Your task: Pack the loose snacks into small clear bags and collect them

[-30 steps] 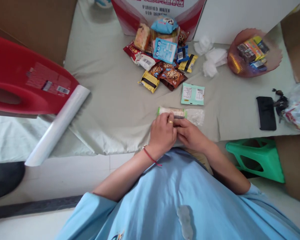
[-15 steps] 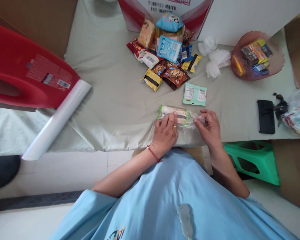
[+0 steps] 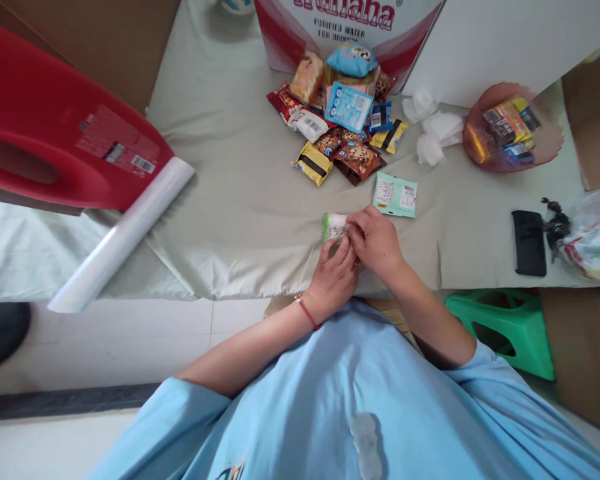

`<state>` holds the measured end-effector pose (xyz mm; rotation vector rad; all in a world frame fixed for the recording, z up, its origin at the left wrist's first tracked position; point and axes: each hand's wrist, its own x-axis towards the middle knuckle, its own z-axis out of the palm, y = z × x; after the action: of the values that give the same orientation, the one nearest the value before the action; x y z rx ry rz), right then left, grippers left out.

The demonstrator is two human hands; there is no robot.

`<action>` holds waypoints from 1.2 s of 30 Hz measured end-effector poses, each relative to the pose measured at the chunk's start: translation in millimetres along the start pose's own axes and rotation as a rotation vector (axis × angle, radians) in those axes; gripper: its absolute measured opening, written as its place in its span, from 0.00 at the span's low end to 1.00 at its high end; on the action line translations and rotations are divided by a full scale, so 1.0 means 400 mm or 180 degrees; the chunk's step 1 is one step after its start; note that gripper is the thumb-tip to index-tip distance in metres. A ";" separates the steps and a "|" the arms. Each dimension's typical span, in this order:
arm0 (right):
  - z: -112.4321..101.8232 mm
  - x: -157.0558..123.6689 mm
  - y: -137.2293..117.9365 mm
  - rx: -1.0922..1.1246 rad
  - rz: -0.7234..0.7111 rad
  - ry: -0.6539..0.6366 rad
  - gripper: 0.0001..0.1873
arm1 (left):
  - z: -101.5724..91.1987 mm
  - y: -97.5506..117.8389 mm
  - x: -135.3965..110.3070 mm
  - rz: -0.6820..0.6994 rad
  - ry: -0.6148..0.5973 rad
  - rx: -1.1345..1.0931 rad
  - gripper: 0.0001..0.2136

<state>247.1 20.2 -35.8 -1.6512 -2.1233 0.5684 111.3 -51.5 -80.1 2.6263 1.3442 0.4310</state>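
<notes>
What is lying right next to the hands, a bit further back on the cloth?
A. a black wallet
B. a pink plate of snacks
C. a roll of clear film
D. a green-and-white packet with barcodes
D: the green-and-white packet lies flat on the cloth just behind the right hand, while the other things sit farther off.

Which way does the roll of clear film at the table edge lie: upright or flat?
Flat: the roll of clear film lies on its side, slanted across the cloth-covered table.

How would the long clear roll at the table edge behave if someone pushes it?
The clear roll is a smooth cylinder, so it would probably roll. One end overhangs the table, so it may tip off. It looks light.
</notes>
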 end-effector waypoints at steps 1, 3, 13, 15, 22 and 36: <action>0.007 -0.003 -0.005 -0.0110 -0.0074 -0.0073 0.14 | -0.004 -0.005 -0.007 0.0054 0.0020 -0.0112 0.18; 0.014 -0.017 -0.014 -0.0374 -0.0240 -0.0197 0.17 | -0.020 -0.021 -0.021 0.0105 0.0021 -0.0395 0.16; -0.042 -0.084 0.016 -0.1156 -0.1217 -0.0616 0.28 | -0.101 -0.153 -0.139 -0.0587 0.0849 -0.1409 0.12; -0.042 -0.063 0.036 -0.1128 -0.1420 -0.0718 0.28 | -0.099 -0.166 -0.153 -0.0835 0.0919 -0.1513 0.11; -0.070 0.010 0.072 -0.0194 -0.1197 -0.0316 0.24 | -0.127 -0.126 -0.126 -0.1608 0.1246 -0.2707 0.10; -0.026 -0.109 0.024 0.1908 0.0135 -0.0417 0.28 | -0.124 -0.075 0.033 -0.2300 0.0384 -0.4558 0.24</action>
<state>270.6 -19.2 -34.8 -1.3404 -1.7528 1.2140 79.7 -22.7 -38.8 0.9225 1.1576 0.9342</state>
